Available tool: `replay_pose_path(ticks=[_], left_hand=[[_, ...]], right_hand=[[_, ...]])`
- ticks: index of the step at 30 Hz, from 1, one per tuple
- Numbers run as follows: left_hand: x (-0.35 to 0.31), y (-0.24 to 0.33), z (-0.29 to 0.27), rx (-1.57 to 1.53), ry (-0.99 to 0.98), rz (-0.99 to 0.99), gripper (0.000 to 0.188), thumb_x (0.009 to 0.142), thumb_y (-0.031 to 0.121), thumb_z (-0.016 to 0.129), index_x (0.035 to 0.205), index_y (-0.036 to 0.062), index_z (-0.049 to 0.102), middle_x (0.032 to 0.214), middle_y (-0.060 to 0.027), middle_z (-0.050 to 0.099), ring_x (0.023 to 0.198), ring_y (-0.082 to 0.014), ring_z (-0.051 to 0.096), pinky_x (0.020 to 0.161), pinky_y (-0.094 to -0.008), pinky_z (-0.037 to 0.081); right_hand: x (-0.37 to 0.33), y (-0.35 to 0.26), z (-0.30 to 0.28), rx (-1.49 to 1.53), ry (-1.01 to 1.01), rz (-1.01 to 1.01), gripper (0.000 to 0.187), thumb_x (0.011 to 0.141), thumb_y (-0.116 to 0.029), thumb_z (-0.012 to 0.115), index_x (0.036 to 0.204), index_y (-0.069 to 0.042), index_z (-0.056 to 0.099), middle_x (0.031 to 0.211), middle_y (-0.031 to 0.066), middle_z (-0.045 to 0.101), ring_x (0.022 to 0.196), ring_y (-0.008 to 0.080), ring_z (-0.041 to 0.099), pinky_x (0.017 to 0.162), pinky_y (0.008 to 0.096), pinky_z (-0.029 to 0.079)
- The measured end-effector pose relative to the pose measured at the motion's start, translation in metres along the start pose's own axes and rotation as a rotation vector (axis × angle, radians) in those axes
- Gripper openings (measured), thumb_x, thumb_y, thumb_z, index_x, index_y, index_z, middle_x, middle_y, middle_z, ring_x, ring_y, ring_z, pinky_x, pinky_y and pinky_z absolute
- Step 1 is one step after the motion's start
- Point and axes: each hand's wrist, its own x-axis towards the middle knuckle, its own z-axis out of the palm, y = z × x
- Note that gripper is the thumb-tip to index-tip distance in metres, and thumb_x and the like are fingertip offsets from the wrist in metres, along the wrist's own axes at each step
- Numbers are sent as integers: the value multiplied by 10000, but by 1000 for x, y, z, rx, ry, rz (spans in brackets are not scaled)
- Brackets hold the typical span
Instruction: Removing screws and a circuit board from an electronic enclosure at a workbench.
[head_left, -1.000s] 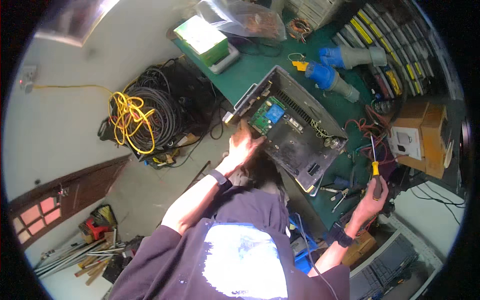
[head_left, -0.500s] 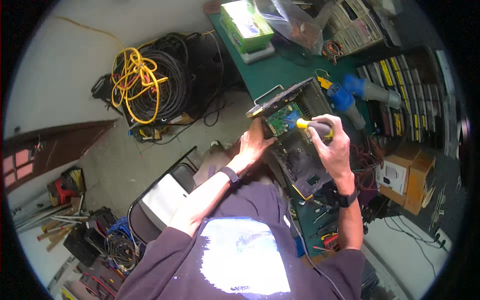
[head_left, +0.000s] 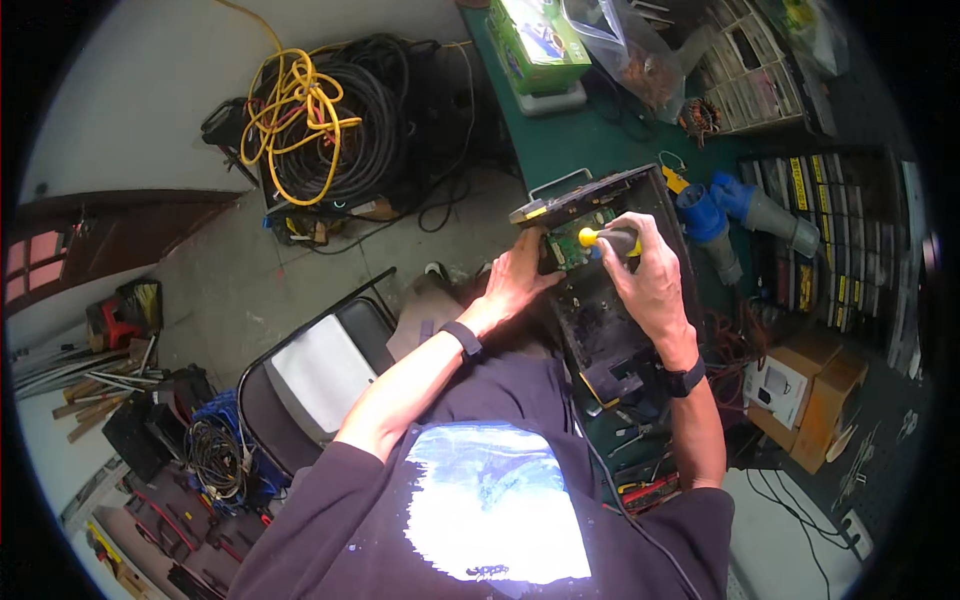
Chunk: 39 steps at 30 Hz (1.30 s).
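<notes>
A green circuit board [head_left: 570,254] is in the upper part of an open, dark metal equipment case [head_left: 610,335] with a handle on its far panel. My left hand [head_left: 512,278] grips the board's left edge, thumb apart from the fingers and fingertips partly hidden. In my right hand [head_left: 648,285] is a screwdriver [head_left: 590,238] with a yellow and dark grey handle, held over the board. My right fingers wrap its handle from above. The screwdriver's tip is too small to make out.
Blue industrial plugs [head_left: 705,215] lie right of the case on the green bench [head_left: 530,135]. Behind stands a green box [head_left: 540,45]. A cardboard box [head_left: 800,390] sits at right. Coiled cables [head_left: 365,120] are piled at left, a chair [head_left: 270,410] beside me.
The view has shifted, so the surroundings appear further right and lower at the top. My right hand stays on the screwdriver over the board, its fingers and the handle turned slightly.
</notes>
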Motion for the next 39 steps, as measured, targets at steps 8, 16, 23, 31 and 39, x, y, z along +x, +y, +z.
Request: replay_pose_path(ticks=[8, 16, 23, 31, 39], left_hand=[[-1, 5, -8, -7, -61, -50, 771, 803, 332, 868, 1374, 8, 463, 1221, -259, 644, 1152, -452, 643, 921, -495, 539], [-3, 11, -6, 6, -48, -88, 805, 778, 346, 890, 1375, 13, 465, 1216, -259, 656, 1142, -429, 663, 943, -483, 542], [-3, 2, 8, 26, 55, -33, 783, 738, 280, 907, 1346, 36, 480, 1220, -210, 641, 1101, -411, 661, 893, -507, 550], [-6, 1, 7, 38, 83, 2, 756, 776, 270, 887, 1366, 37, 476, 1216, -217, 635, 1061, -415, 675, 866, -496, 557], [0, -10, 14, 105, 131, 88, 776, 786, 334, 879, 1372, 20, 480, 1206, -226, 642, 1073, -424, 668, 867, -498, 556]], right_hand=[[14, -9, -8, -90, -122, -240, 332, 855, 27, 751, 1145, -21, 596, 1024, 163, 678, 935, 338, 691, 824, 408, 554], [31, -27, -3, -240, -198, -179, 213, 913, -111, 721, 1036, -10, 580, 885, 173, 619, 873, 364, 627, 788, 460, 526], [40, -28, -2, -297, -318, -313, 224, 919, -149, 725, 959, -9, 553, 843, 169, 599, 852, 345, 624, 779, 453, 527], [38, -24, -4, -285, -365, -382, 216, 926, -128, 721, 952, 2, 550, 859, 175, 592, 842, 356, 612, 770, 450, 518], [40, -24, 2, -170, -223, -318, 156, 909, -70, 691, 930, 11, 560, 854, 176, 599, 870, 379, 614, 784, 457, 525]])
